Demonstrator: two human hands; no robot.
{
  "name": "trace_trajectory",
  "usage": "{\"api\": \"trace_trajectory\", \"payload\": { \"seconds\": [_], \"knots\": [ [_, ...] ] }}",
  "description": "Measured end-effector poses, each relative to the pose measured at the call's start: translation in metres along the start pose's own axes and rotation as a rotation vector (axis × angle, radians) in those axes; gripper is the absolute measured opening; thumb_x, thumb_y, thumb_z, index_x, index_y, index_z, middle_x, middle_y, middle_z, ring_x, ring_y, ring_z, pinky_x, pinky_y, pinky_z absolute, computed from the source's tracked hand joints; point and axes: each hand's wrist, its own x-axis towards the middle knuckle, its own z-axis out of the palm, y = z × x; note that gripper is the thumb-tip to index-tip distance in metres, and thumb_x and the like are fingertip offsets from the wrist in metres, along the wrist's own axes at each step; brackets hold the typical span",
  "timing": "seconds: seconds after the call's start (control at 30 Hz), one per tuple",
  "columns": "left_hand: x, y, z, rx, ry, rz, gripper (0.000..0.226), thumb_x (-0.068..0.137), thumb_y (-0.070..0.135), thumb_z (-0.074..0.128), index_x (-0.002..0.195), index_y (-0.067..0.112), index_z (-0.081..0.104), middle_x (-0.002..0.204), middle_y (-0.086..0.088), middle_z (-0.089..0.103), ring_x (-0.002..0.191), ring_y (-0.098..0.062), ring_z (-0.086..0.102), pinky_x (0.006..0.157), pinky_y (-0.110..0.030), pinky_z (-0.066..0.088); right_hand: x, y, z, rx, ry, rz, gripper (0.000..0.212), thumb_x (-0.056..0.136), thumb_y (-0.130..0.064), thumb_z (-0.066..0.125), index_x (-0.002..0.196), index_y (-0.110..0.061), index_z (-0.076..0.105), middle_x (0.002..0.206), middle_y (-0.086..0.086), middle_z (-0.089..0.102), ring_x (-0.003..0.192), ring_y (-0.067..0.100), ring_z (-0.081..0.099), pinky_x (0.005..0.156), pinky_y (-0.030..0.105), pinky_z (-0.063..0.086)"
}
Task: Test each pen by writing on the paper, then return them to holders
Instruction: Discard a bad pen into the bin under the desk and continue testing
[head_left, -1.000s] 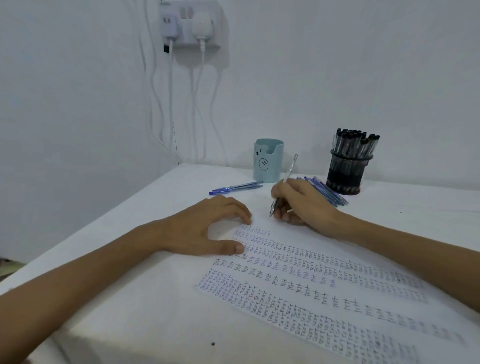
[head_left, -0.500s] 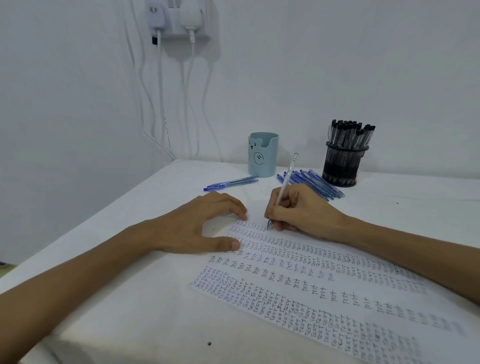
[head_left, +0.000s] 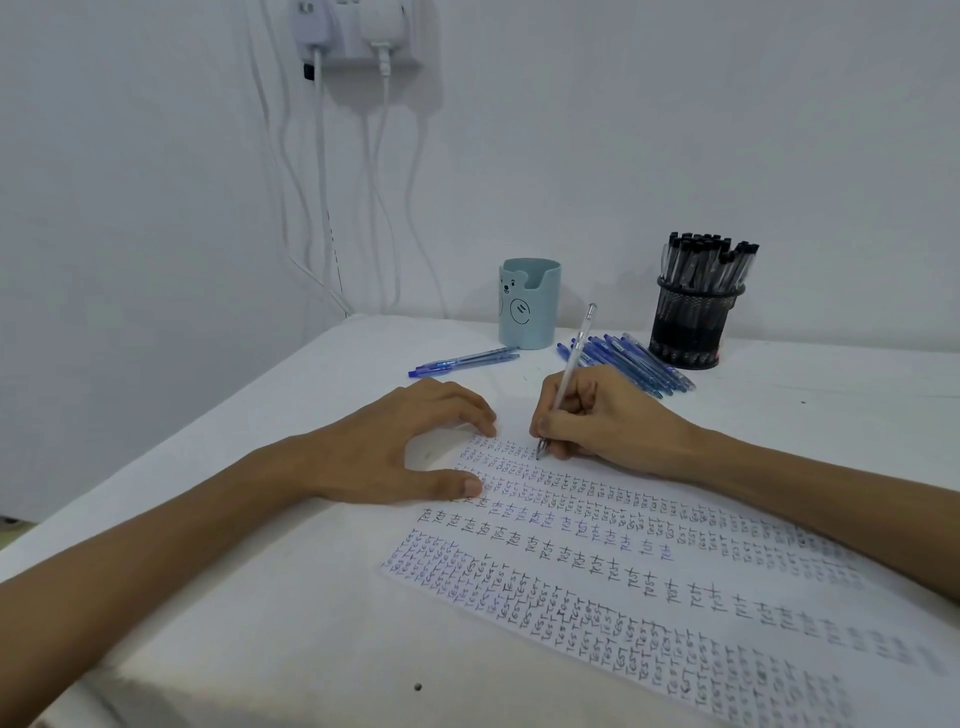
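Right of the spread left hand, a clear plastic pen is being pinched on white paper by the right hand.

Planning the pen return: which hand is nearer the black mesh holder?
Right. The right hand, gripping the pen, sits in front and left of the black mesh holder; the left hand rests on the paper farther left.
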Motion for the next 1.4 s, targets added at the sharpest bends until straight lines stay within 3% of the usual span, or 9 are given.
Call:
{"api": "trace_trajectory", "payload": {
  "seconds": [0.1, 0.2, 0.4, 0.57, 0.8, 0.93, 1.1, 1.27, 1.4],
  "knots": [
    [0.0, 0.0, 0.0, 0.001, 0.005, 0.003, 0.053, 0.09, 0.06, 0.067, 0.135, 0.033, 0.059, 0.142, 0.022, 0.052, 0.14, -0.01, 0.045, 0.116, -0.032, 0.037, 0.0, 0.0, 0.0, 0.018, -0.007, 0.022, 0.012, 0.093, -0.001, 0.065, 0.081, 0.001, 0.068, 0.072, 0.023, 0.068, 0.065, 0.025, 0.059, 0.067, 0.038, 0.047],
    [-0.001, -0.002, 0.001, 0.001, 0.002, 0.005, 0.052, 0.091, 0.058, 0.069, 0.135, 0.034, 0.059, 0.142, 0.022, 0.052, 0.14, -0.009, 0.045, 0.116, -0.029, 0.036, 0.001, 0.0, 0.001, -0.005, 0.011, 0.028, 0.013, 0.094, -0.001, 0.065, 0.081, -0.001, 0.068, 0.069, 0.015, 0.068, 0.064, 0.024, 0.058, 0.06, 0.03, 0.044],
    [0.0, -0.003, 0.001, -0.001, 0.001, 0.01, 0.051, 0.091, 0.056, 0.07, 0.136, 0.035, 0.058, 0.143, 0.023, 0.051, 0.141, -0.008, 0.044, 0.116, -0.027, 0.036, 0.003, 0.001, 0.0, -0.041, 0.031, 0.027, 0.012, 0.093, -0.003, 0.066, 0.083, 0.003, 0.067, 0.075, 0.028, 0.067, 0.064, 0.021, 0.06, 0.061, 0.026, 0.047],
    [-0.001, -0.003, 0.001, -0.001, 0.006, 0.012, 0.051, 0.091, 0.055, 0.07, 0.136, 0.034, 0.058, 0.143, 0.022, 0.052, 0.142, -0.01, 0.044, 0.117, -0.029, 0.036, 0.003, 0.003, 0.0, -0.065, 0.045, 0.023, 0.012, 0.093, -0.005, 0.065, 0.083, 0.003, 0.067, 0.076, 0.026, 0.069, 0.063, 0.018, 0.06, 0.058, 0.019, 0.045],
    [0.0, -0.004, 0.002, -0.001, 0.007, 0.016, 0.05, 0.092, 0.056, 0.07, 0.136, 0.035, 0.058, 0.143, 0.023, 0.051, 0.141, -0.01, 0.044, 0.116, -0.03, 0.037, 0.004, 0.004, 0.0, -0.044, 0.043, 0.015, 0.012, 0.093, -0.003, 0.065, 0.083, 0.004, 0.067, 0.077, 0.029, 0.068, 0.062, 0.019, 0.061, 0.055, 0.018, 0.045],
    [0.0, -0.003, 0.002, 0.008, 0.004, 0.019, 0.05, 0.092, 0.054, 0.07, 0.136, 0.033, 0.058, 0.143, 0.021, 0.052, 0.141, -0.01, 0.044, 0.116, -0.029, 0.036, 0.004, 0.006, -0.001, -0.073, 0.065, 0.007, 0.012, 0.091, -0.006, 0.066, 0.083, 0.003, 0.066, 0.074, 0.023, 0.07, 0.064, 0.023, 0.058, 0.058, 0.026, 0.045],
    [0.0, -0.003, 0.002, 0.001, 0.018, 0.026, 0.051, 0.092, 0.055, 0.069, 0.136, 0.031, 0.059, 0.143, 0.02, 0.053, 0.14, -0.011, 0.045, 0.115, -0.028, 0.036, 0.004, 0.004, 0.0, -0.105, 0.088, 0.019, 0.015, 0.091, -0.004, 0.064, 0.081, 0.006, 0.062, 0.071, 0.021, 0.07, 0.056, 0.016, 0.059, 0.052, 0.017, 0.043],
    [-0.002, 0.001, -0.001, -0.031, 0.013, -0.016, 0.049, 0.093, 0.061, 0.061, 0.134, 0.035, 0.059, 0.142, 0.024, 0.052, 0.141, -0.007, 0.044, 0.117, -0.032, 0.037, 0.0, -0.005, 0.0, 0.052, 0.15, 0.083, 0.023, 0.101, -0.019, 0.062, 0.086, -0.001, 0.063, 0.066, 0.011, 0.063, 0.05, 0.017, 0.048, 0.047, 0.029, 0.038],
    [0.004, 0.027, -0.012, 0.031, 0.098, -0.006, 0.037, 0.1, 0.061, 0.051, 0.127, 0.037, 0.062, 0.133, 0.026, 0.059, 0.131, -0.004, 0.052, 0.11, -0.037, 0.044, -0.04, -0.029, 0.006, -0.151, 0.123, 0.063, 0.044, 0.101, -0.049, 0.053, 0.076, -0.013, 0.056, 0.065, 0.003, 0.058, 0.055, 0.015, 0.047, 0.051, 0.03, 0.041]
  ]
}}
